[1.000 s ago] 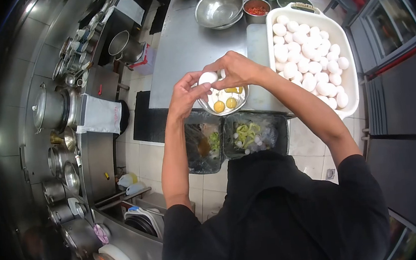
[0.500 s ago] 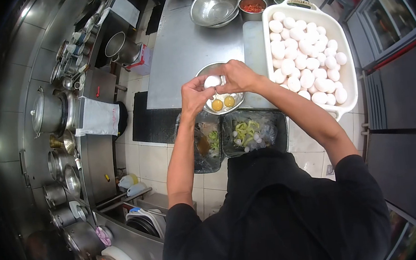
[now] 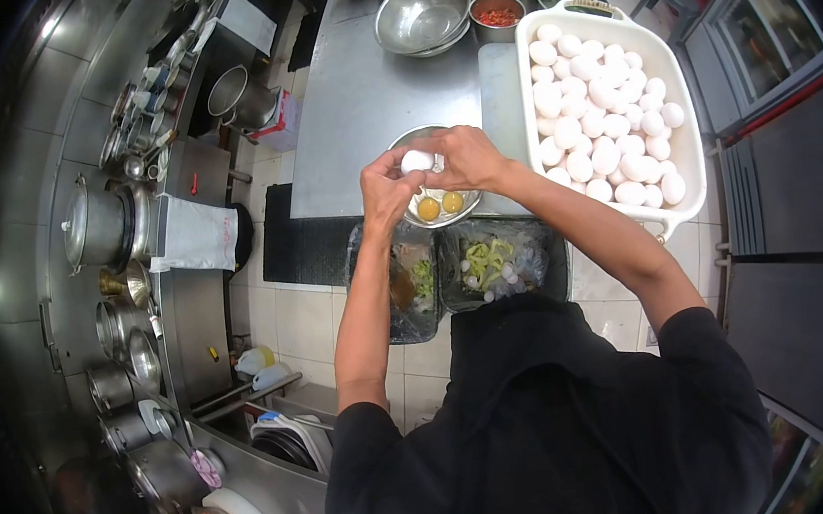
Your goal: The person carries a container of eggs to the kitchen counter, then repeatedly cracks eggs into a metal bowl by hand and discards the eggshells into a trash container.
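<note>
A white egg [image 3: 416, 161] is held over a metal bowl [image 3: 467, 208] on the table's near edge. My left hand [image 3: 386, 188] grips the egg from the left, and my right hand [image 3: 465, 161] closes on it from the right, fingertips meeting around the shell. Whether the shell is cracked cannot be made out. Inside the bowl, below my hands, two yellow egg yolks [image 3: 439, 207] lie in clear egg white. To the right stands a white tub [image 3: 527, 77] heaped with whole white eggs [image 3: 605, 129].
Two black-lined bins with vegetable scraps [image 3: 490, 249] and eggshells stand below the table edge. Empty metal bowls [image 3: 423, 13] and several bowls of ingredients, including chopped red pieces [image 3: 498, 18], sit at the far end. A pale cutting board [image 3: 505, 99] lies beside the tub.
Both hands have dropped very slightly with the egg, which stays between their fingers. The two yolks remain in the bowl.
</note>
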`<move>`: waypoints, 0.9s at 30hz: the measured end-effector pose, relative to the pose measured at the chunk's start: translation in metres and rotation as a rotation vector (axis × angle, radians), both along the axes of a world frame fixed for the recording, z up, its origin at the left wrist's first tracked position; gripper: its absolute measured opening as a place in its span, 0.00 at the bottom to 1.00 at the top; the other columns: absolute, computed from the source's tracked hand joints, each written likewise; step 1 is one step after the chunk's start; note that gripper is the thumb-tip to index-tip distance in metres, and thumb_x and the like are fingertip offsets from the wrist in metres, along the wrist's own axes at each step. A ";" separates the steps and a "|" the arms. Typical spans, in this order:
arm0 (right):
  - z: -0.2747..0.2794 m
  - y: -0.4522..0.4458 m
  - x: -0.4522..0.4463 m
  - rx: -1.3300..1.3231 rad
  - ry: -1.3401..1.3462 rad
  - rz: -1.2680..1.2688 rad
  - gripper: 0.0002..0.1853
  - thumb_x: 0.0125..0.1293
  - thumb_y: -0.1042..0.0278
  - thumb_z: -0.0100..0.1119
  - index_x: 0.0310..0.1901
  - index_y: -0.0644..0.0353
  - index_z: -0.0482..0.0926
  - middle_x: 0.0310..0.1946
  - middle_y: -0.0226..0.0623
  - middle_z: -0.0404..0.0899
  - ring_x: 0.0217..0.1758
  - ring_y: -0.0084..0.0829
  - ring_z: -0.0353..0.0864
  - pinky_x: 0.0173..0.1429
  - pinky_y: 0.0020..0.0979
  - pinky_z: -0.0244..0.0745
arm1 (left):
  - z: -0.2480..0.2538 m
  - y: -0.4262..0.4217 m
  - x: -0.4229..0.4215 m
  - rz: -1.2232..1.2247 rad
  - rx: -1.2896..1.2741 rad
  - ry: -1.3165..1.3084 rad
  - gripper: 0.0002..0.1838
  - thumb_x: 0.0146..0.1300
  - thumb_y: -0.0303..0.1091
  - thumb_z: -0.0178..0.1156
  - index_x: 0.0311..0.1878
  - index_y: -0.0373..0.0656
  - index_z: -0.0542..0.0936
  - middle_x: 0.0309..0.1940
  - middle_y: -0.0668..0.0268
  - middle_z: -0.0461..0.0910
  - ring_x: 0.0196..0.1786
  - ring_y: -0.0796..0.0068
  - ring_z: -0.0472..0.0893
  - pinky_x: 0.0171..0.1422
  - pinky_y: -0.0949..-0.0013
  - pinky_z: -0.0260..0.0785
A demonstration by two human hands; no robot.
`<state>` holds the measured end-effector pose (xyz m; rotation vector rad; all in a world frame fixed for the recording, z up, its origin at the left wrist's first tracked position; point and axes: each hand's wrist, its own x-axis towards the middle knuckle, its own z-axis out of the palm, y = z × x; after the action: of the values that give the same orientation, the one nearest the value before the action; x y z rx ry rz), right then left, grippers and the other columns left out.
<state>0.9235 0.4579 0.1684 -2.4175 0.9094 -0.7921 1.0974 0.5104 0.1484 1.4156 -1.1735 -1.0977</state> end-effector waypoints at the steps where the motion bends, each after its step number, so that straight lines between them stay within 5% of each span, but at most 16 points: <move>1: -0.001 0.001 0.000 -0.009 -0.010 -0.007 0.25 0.50 0.51 0.67 0.51 0.49 0.83 0.30 0.45 0.84 0.35 0.48 0.84 0.41 0.47 0.79 | 0.002 0.000 0.000 0.001 0.004 -0.003 0.22 0.49 0.22 0.64 0.51 0.28 0.82 0.33 0.61 0.85 0.31 0.80 0.81 0.35 0.77 0.74; 11: -0.007 0.004 0.004 -0.014 -0.088 -0.044 0.26 0.51 0.48 0.68 0.51 0.49 0.83 0.37 0.44 0.84 0.38 0.49 0.84 0.41 0.47 0.80 | 0.008 0.000 0.000 -0.003 -0.003 0.017 0.22 0.50 0.19 0.62 0.53 0.26 0.80 0.33 0.60 0.85 0.32 0.79 0.82 0.35 0.76 0.74; 27: -0.004 0.011 0.006 0.004 -0.103 -0.086 0.24 0.48 0.57 0.67 0.51 0.50 0.83 0.42 0.43 0.84 0.41 0.48 0.84 0.44 0.46 0.81 | 0.006 -0.001 0.003 -0.024 -0.029 -0.009 0.24 0.49 0.21 0.62 0.53 0.26 0.81 0.34 0.60 0.85 0.34 0.78 0.82 0.38 0.76 0.75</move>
<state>0.9299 0.4691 0.1644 -2.3235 0.9792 -0.9361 1.1007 0.5094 0.1545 1.3891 -1.2115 -1.0874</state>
